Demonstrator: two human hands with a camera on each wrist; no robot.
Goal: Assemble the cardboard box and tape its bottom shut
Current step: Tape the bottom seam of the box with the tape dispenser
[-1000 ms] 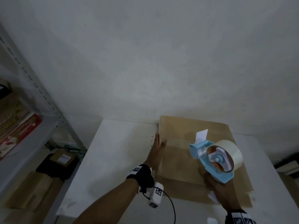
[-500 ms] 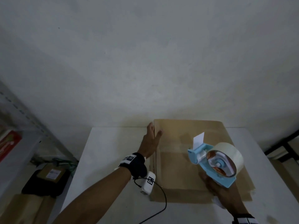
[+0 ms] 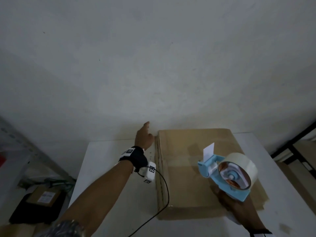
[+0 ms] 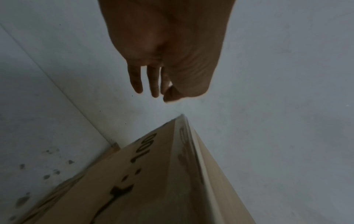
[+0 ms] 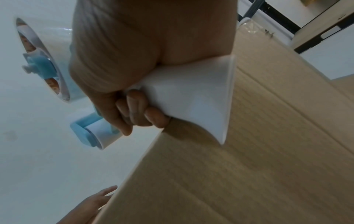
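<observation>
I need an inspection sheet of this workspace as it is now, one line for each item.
Surface: white table, dark specks near the cardboard.
Job's things: flat cardboard stack on the table; blue tape dispenser held above it.
Clutter: nothing seen.
Grippers: left hand open at the stack's far left corner; right hand grips the dispenser handle.
Cables: black cable from the left wrist camera.
Surroundings: wall; metal shelf; parcel on the floor.

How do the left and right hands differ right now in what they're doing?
The right hand grips the white handle of the blue tape dispenser, fingers curled round it; the left hand holds nothing, fingers extended. The right hand is above the near part of the flat cardboard box; the left hand is at its far left corner. Both wear a wrist strap.
</observation>
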